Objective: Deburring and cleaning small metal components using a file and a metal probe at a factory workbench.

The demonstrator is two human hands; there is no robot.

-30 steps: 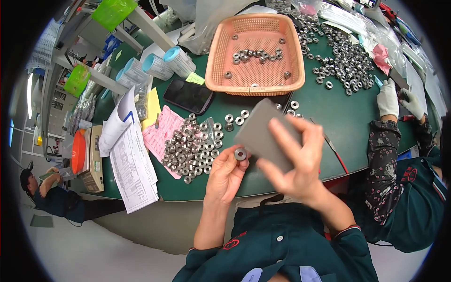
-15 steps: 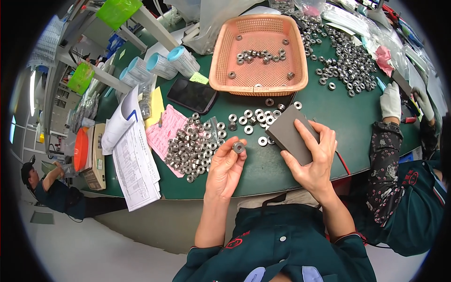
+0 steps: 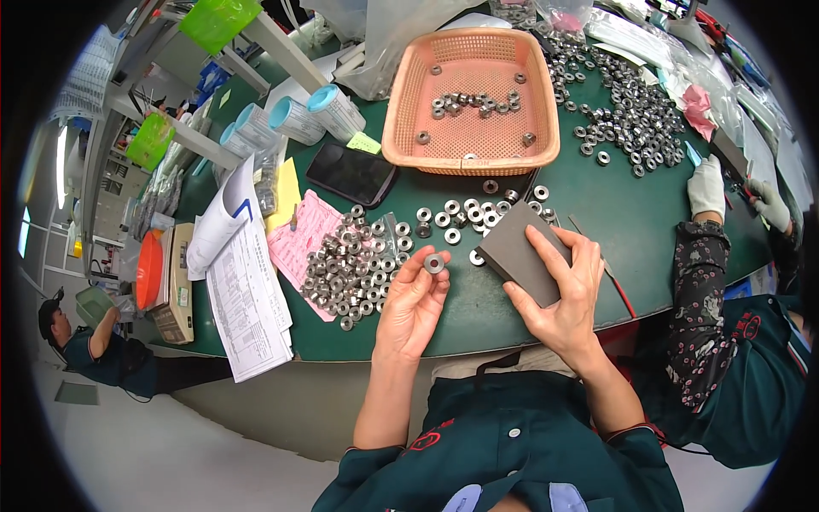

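Between the thumb and fingertips of my left hand (image 3: 411, 303) is a small round metal ring (image 3: 434, 264), its hole facing up. My right hand (image 3: 565, 286) grips a dark grey rectangular block (image 3: 523, 253) from its right side, thumb at the near edge and fingers over the top. The block is held close to the ring, apart from it. Loose metal rings (image 3: 461, 212) lie just beyond both hands, some partly hidden by the block. A larger heap of metal rings (image 3: 345, 269) rests left of my left hand, partly on a pink sheet (image 3: 294, 247).
An orange plastic basket (image 3: 470, 163) with several rings stands at the back. A black phone (image 3: 351, 174) lies left of it. Papers (image 3: 247, 316) overhang the table's left edge. Red-handled tweezers (image 3: 620, 288) lie right of my hand. A co-worker's gloved hand (image 3: 706, 188) works at far right.
My right hand has drawn the block slightly left and toward me, uncovering more of the tweezers. The left hand holds the ring almost in place. At right, the co-worker's gloved hands have shifted.
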